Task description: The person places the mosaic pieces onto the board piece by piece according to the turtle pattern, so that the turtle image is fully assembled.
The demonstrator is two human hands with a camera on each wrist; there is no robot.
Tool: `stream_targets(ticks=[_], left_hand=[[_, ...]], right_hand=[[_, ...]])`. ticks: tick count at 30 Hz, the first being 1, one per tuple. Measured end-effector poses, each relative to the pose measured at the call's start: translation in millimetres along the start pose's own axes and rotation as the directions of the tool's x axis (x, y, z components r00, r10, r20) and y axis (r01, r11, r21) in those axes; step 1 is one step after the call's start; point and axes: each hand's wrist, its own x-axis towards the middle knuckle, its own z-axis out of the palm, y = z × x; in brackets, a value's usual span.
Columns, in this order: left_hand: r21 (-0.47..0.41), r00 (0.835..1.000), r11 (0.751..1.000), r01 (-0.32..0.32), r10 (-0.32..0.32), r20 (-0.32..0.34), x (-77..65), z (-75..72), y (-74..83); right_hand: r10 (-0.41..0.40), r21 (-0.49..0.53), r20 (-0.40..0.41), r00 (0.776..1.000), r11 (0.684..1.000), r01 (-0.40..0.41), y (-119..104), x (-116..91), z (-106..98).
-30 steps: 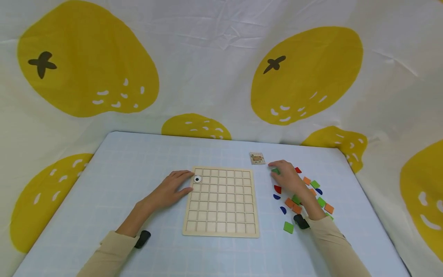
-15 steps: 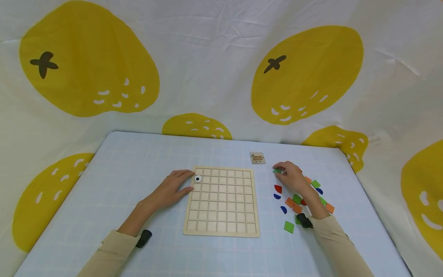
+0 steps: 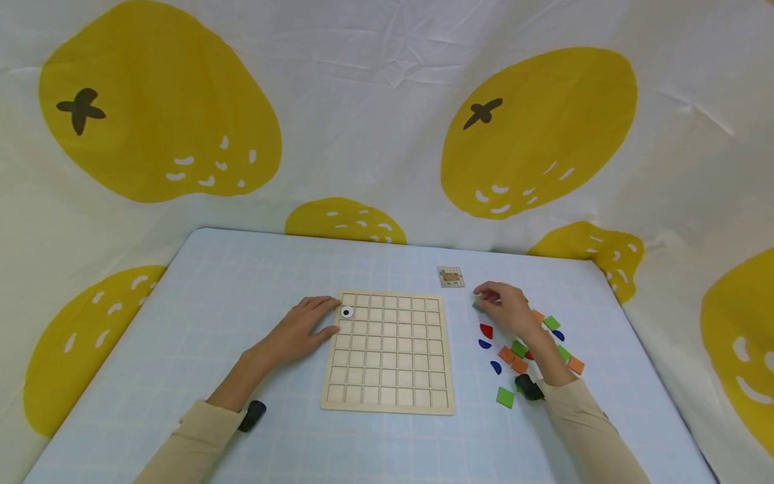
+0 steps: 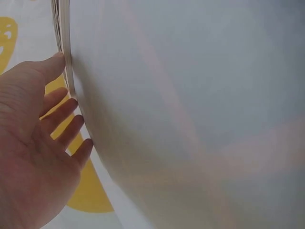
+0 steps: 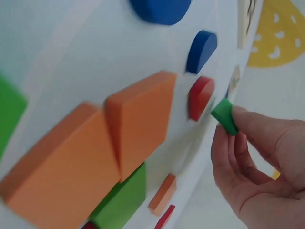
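A small green piece is pinched between the thumb and fingers of my right hand, held over the right side of the table. In the head view that hand hides most of the piece. My left hand rests against the left edge of a square wooden grid board, its fingers and thumb relaxed along the rim. The left wrist view has the thumb and fingertips at the board's edge. One white round eye piece with a black dot sits in the grid's leftmost column, near the top.
Loose orange squares, green squares, red pieces and blue half-rounds lie scattered right of the board. Behind it lies a small picture card. A fruit-print cloth hangs beyond the table's far edge.
My right hand first drew back a little to the right, its fingertips coming together on the green piece, then shifted slightly left with the piece turned. My left hand stays at the board.
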Motion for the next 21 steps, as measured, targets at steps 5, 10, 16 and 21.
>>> stream_targets(ticks=[5, 10, 16, 21], left_hand=[[0.006, 1.0, 1.0, -0.003, 0.003, -0.007, -0.3, -0.5, 1.8], [0.016, 1.0, 1.0, -0.007, 0.007, -0.016, -1.3, -0.7, 3.2], [0.044, 0.999, 0.998, -0.035, 0.036, -0.027, -1.9, -0.7, 4.3], [0.091, 0.999, 0.995, -0.04, 0.042, -0.017, -2.5, -1.4, 5.2]], right_hand=[[-0.056, 0.014, -0.032, 0.998, 0.998, 0.057, -11.9, -0.5, 3.0], [-0.102, 0.052, -0.046, 0.994, 0.993, 0.104, -25.3, 0.3, 9.6], [-0.157, 0.104, -0.045, 0.987, 0.981, 0.161, -42.3, 0.2, 19.7], [-0.187, 0.171, -0.018, 0.982, 0.967, 0.187, -57.0, 1.8, 30.2]])
